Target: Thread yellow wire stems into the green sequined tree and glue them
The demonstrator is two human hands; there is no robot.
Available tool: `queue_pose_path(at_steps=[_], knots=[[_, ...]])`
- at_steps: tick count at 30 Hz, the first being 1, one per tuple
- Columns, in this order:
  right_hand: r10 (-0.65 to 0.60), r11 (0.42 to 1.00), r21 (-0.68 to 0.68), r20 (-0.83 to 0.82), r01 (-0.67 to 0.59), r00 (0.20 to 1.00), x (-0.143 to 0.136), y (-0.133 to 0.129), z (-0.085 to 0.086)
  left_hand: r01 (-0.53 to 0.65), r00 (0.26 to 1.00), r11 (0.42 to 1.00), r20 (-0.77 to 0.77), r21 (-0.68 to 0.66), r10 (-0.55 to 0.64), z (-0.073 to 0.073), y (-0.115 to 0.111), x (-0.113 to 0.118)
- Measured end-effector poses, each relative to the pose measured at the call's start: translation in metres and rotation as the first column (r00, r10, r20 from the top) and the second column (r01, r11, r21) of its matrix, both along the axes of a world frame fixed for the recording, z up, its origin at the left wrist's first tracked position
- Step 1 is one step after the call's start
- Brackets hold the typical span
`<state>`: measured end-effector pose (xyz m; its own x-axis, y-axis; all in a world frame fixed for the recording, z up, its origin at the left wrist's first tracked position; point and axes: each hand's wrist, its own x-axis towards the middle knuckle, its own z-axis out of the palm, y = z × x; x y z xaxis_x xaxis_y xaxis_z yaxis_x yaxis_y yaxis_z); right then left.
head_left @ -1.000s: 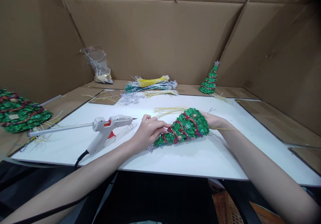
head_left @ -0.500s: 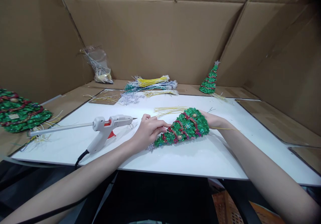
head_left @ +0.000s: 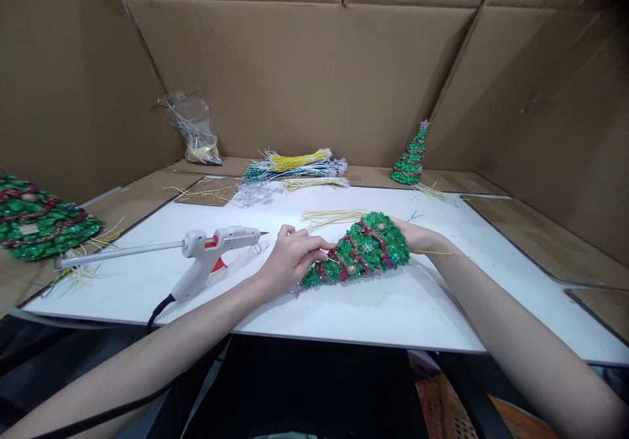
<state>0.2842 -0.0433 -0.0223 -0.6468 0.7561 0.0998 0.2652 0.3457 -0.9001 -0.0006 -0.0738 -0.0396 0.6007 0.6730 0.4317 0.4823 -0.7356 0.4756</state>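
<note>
A green beaded tree (head_left: 366, 248) with red garland and small ornaments lies on its side over the white board, its narrow end pointing left and a silvery star (head_left: 295, 289) at that tip. My left hand (head_left: 293, 255) is at the narrow end, thumb and index finger pinched at the garland on a thin white piece. At the wide base is my right hand (head_left: 415, 236); its fingers are hidden behind and inside the tree, which it supports. A yellow wire (head_left: 442, 253) sticks out by my right wrist.
A white glue gun (head_left: 199, 259) lies left of my left hand, its nozzle towards it. Yellow wires (head_left: 334, 217) lie behind the tree. Wire bundles (head_left: 297, 160), a plastic bag (head_left: 195, 131) and a small tree (head_left: 411, 157) are farther back; a larger tree (head_left: 42, 223) is far left.
</note>
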Motion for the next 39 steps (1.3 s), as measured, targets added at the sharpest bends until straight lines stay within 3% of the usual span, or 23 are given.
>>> queue_pose_path(at_steps=[39], knots=[[0.02, 0.999, -0.035, -0.047, -0.022, 0.999, 0.0035, 0.0025, -0.0061, -0.013, 0.999, 0.998, 0.052, -0.06, 0.016, 0.0044, -0.0015, 0.0003]])
